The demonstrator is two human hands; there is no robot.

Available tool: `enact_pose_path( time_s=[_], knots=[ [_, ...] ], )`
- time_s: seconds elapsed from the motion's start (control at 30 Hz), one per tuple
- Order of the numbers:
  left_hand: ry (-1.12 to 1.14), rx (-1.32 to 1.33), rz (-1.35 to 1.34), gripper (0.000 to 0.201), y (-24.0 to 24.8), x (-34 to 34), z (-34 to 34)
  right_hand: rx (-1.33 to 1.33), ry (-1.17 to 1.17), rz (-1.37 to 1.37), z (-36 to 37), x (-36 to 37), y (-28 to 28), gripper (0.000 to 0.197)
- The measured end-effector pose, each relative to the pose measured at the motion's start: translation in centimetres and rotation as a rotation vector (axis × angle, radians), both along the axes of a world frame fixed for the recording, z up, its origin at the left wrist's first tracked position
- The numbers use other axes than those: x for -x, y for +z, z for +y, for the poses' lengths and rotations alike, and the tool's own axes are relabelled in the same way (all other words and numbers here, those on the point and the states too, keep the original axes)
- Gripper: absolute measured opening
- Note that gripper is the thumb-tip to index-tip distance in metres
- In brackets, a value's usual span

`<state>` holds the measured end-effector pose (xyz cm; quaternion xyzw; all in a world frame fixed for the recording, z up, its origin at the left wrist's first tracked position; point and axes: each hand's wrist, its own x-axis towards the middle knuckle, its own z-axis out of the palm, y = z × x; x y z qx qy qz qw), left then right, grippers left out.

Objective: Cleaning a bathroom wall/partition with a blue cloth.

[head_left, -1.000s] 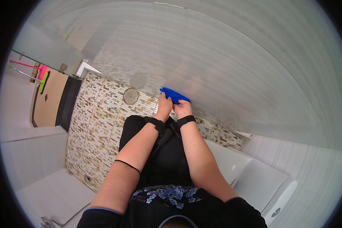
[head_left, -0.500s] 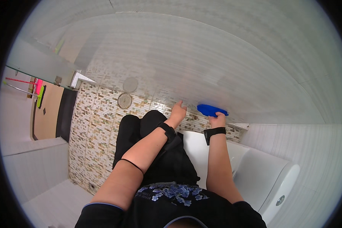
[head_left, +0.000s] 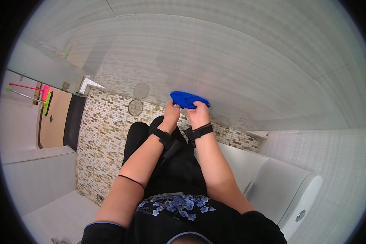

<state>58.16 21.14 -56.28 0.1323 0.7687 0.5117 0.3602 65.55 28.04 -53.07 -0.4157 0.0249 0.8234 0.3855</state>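
Note:
A bright blue cloth point(head_left: 188, 99) is bunched up in front of me, against the pale tiled wall point(head_left: 240, 65). My left hand point(head_left: 171, 113) grips its left end and my right hand point(head_left: 199, 113) grips its right end. Both wrists wear black bands. My dark-trousered legs stand on the mosaic tile floor point(head_left: 101, 138) below.
A round metal floor drain point(head_left: 135, 107) lies just left of my hands. A white toilet point(head_left: 288, 191) stands at the lower right. A glass partition point(head_left: 44, 73) is at the left, with a red-handled mop and a green brush point(head_left: 44, 99) beyond it.
Half a second ago only my right hand held the cloth, out to the right. Both hands have come together on it now, nearer the middle of the view.

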Motion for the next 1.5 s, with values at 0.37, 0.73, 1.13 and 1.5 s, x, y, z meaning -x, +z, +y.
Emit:
enact_pose_path(
  time_s=[0.37, 0.73, 1.13, 1.5],
  knots=[
    [-0.375, 0.012, -0.01, 0.048, 6.9, -9.0, 3.4, -0.024, -0.062, 0.094, 4.9, -12.8, 1.5, 0.037],
    [-0.211, 0.005, 0.0, 0.052, 2.8, -4.0, 1.3, -0.099, -0.103, 0.112, 1.4, -4.9, 2.1, 0.043],
    [0.301, 0.018, -0.136, 0.058, 0.5, 9.4, -7.1, -0.45, 0.529, -0.322, -2.3, 8.6, -11.0, 0.028],
    [0.176, -0.055, -0.306, 0.056, 5.2, 14.9, -9.1, -1.029, 0.734, -1.264, -1.0, -0.5, -4.0, 0.019]
  ],
)
